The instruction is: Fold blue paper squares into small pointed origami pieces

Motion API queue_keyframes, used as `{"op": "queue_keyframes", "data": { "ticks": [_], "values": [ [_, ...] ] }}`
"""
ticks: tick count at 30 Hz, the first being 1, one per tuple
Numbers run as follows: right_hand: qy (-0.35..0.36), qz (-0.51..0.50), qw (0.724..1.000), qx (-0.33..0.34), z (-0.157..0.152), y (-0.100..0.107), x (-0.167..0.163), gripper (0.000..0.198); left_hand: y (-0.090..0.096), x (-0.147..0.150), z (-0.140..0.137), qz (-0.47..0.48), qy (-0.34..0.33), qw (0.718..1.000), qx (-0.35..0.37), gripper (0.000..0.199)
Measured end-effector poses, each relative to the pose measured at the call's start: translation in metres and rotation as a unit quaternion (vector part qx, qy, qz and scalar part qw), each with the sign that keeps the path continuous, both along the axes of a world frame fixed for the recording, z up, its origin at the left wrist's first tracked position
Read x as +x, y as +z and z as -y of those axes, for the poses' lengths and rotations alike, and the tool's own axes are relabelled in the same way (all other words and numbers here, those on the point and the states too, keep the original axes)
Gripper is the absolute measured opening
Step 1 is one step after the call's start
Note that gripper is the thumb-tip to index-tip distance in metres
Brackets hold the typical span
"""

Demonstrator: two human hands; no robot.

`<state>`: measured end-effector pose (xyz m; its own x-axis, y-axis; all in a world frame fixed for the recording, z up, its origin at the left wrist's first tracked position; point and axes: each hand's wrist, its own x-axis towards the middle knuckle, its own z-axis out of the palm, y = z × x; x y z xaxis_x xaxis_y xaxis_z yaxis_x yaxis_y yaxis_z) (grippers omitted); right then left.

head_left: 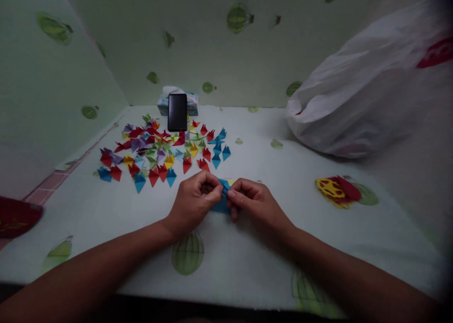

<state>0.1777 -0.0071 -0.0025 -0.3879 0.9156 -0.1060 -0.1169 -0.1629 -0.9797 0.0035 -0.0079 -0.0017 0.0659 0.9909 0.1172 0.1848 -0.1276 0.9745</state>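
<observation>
Both my hands meet over the middle of the table, pinching a small folded piece of blue paper (225,186) between thumbs and fingers. My left hand (196,195) is closed on its left side, and my right hand (253,198) is closed on its right side. Beneath them lies flat blue paper (220,206), with a bit of yellow paper (231,182) showing behind. Beyond my left hand a spread of small folded paper pieces (163,160) covers the table, in red, blue, yellow, green and purple. My fingers hide part of the paper.
A dark phone (177,113) leans against a tissue box (192,105) at the back. A large white plastic bag (347,91) stands at the right. Yellow and red cut-out pieces (334,191) lie at the right; a dark red object (19,216) sits at the left edge.
</observation>
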Motion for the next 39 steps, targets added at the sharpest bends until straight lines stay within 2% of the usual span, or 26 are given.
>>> {"op": "queue_keyframes", "data": {
  "ticks": [4,8,10,17,21,26,32,39],
  "values": [
    [-0.004,0.005,1.0,-0.009,-0.001,0.001,0.001,0.031,0.0,0.0,0.0,0.001,-0.003,1.0,0.004,0.01],
    [-0.009,0.017,1.0,-0.019,-0.002,0.002,0.003,0.029,0.006,0.0,-0.002,0.097,-0.037,0.993,-0.053,0.021],
    [-0.01,0.024,0.999,-0.019,-0.002,0.003,0.004,0.029,0.009,-0.002,-0.003,0.114,-0.05,0.99,-0.07,0.026],
    [0.011,0.076,0.997,-0.018,-0.002,0.01,0.003,0.026,0.014,-0.005,-0.008,0.068,-0.116,0.983,-0.122,0.029],
    [0.021,0.111,0.994,-0.006,-0.002,0.013,0.003,0.025,0.016,-0.004,-0.008,0.044,-0.141,0.976,-0.157,0.02],
    [0.015,0.063,0.998,0.004,-0.004,0.01,0.004,0.023,0.016,-0.003,-0.008,0.09,-0.112,0.975,-0.168,0.025],
    [-0.023,0.024,0.999,0.003,-0.009,0.002,0.007,0.026,0.012,-0.003,-0.009,0.124,-0.046,0.977,-0.168,0.025],
    [-0.008,0.055,0.998,0.013,-0.007,0.004,0.005,0.027,0.01,-0.001,-0.005,0.104,-0.062,0.979,-0.164,0.02]
  ]
}}
